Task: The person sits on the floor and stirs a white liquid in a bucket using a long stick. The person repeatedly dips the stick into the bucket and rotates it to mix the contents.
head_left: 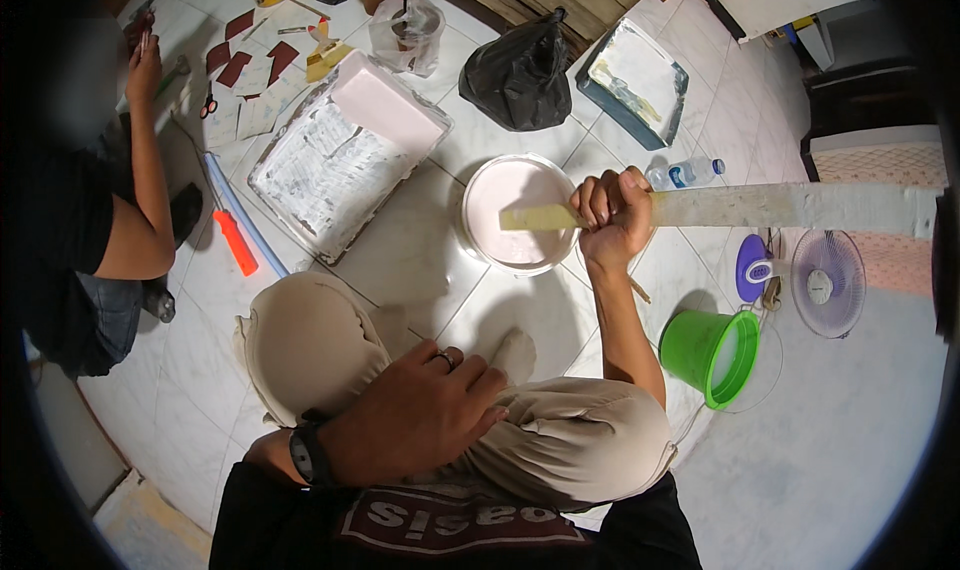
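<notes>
My right hand (617, 213) is closed around a long flat wooden strip (790, 207), with its yellowish short end over a round white bucket of pale pink paint (500, 245). From the fist the strip's pale, long part stretches far to the right. Whether the yellowish end touches the paint, I cannot tell. My left hand (430, 410), wearing a ring and a dark watch, hangs over my lap between the knees. Its fingers are loosely bent, and nothing shows in them.
Beyond the bucket stand a paint tray (330, 160), a black plastic bag (520, 75) and another tray (635, 85). A water bottle (685, 173), green bucket (710, 355) and purple fan (825, 283) are on the right. At left, a person (105, 220) sits near an orange-handled tool (235, 242) and scissors (208, 102).
</notes>
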{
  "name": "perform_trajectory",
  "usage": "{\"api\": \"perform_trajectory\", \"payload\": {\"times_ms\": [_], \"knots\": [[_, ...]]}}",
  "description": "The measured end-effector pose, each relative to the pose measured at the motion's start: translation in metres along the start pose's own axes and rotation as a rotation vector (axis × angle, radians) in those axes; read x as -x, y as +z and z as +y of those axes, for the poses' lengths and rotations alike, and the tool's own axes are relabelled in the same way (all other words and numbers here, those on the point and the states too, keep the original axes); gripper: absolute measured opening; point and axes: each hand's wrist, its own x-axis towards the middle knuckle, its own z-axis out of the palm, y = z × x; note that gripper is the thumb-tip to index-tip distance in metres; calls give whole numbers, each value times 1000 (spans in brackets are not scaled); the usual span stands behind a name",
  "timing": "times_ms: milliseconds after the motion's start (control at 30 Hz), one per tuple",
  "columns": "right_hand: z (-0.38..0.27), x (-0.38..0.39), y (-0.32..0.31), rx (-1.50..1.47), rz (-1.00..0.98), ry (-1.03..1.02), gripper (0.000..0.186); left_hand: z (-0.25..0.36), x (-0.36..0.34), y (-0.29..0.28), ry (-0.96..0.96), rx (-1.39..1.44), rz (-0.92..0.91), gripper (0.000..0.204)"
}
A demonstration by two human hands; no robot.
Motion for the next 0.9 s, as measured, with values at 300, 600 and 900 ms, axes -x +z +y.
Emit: {"api": "perform_trajectory", "payload": {"times_ms": [300,600,900], "knots": [[-9,-9,-7,268,23,-176,38,3,2,2,-50,18,-18,29],[-17,23,21,359,2,101,30,7,2,-3,-35,-36,-12,30],[-16,-24,19,178,127,-149,33,11,2,-2,-40,-46,-25,29]]}}
